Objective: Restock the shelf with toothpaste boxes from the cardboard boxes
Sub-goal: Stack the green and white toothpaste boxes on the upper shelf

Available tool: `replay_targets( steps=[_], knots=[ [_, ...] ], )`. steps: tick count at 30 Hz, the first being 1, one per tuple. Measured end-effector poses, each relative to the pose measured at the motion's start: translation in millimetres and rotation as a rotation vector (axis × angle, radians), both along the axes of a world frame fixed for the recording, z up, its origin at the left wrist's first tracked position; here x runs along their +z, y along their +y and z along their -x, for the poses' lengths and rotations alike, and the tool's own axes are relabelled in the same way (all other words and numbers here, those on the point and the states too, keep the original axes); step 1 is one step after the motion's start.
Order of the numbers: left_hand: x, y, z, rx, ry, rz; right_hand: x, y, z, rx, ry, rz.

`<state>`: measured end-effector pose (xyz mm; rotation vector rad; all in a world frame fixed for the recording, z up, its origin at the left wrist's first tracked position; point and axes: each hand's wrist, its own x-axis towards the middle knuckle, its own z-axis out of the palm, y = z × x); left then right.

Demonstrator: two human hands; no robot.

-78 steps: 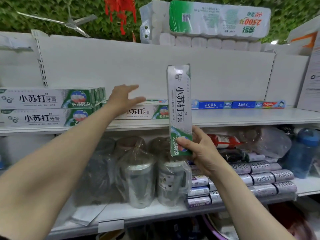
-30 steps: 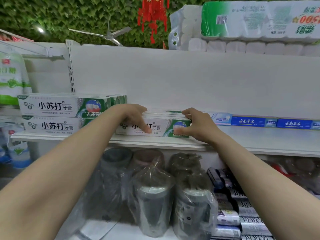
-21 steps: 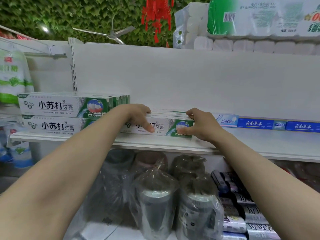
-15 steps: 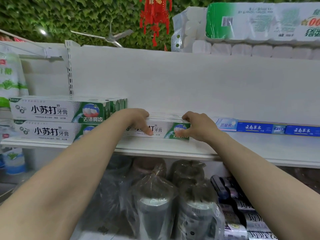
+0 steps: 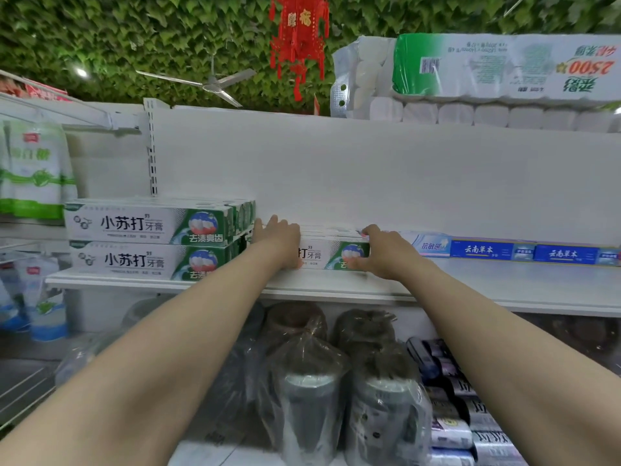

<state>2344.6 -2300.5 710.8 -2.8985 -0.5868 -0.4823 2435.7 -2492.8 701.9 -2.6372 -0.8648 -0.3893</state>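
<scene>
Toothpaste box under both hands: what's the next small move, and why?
Probably let go and fetch another: the toothpaste box lies flat on the shelf, gripped by left hand and right hand, its row one layer lower than the neighbouring stack.

1 wide-angle camera on the person's head faces the white metal shelf (image 5: 336,290) head-on, close enough that the left hand (image 5: 279,242) and right hand (image 5: 386,253) grip the white-and-green toothpaste box (image 5: 331,255) on it at mid-frame. The view takes in the green leaf-covered ceiling (image 5: 134,38) above and a lower shelf (image 5: 208,454) below.
</scene>
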Motion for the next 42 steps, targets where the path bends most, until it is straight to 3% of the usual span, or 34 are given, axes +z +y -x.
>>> replay_targets(
  steps=[4,12,24,42],
  knots=[
    [-3,-13,37,-0.083,-0.117,0.02,2,-15,32,-0.043,-0.02,-0.106],
    [-10,-19,134,-0.174,-0.26,0.219,-2,-20,125,0.031,-0.05,-0.033],
    [-67,30,273,-0.025,-0.143,0.33,-46,29,248,0.127,0.011,0.059],
    [-250,118,382,0.198,0.091,0.617,-207,141,327,0.293,0.292,0.327]
  ],
)
